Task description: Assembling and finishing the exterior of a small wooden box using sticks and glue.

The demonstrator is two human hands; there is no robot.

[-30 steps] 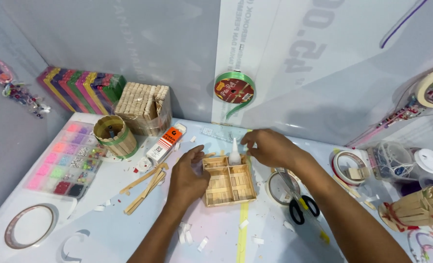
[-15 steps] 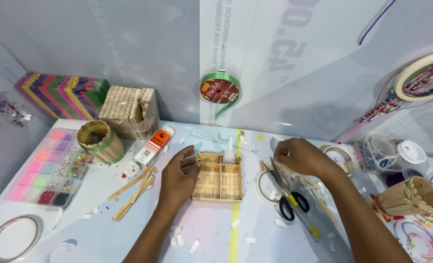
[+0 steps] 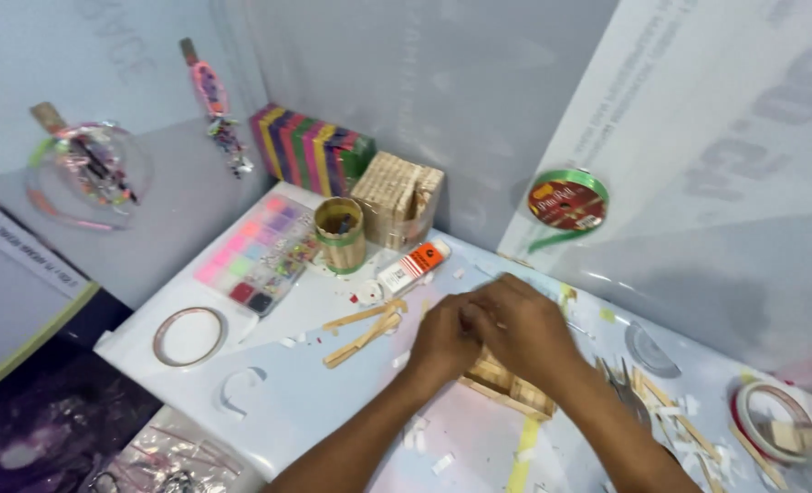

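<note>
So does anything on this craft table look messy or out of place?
Small white scraps lie scattered over the table, and loose wooden sticks lie at odd angles beside the left hand. Both hands cover the stick tray; the right hand hides most of it.

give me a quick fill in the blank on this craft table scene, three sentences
1. Both hands, left hand and right hand, rest on a small tray built from wooden ____.
2. The ribbon spool against the wall holds ____ ribbon.
3. The orange-capped glue tube lies beside a round ____ of sticks.

Missing words: sticks; green; cup
</note>
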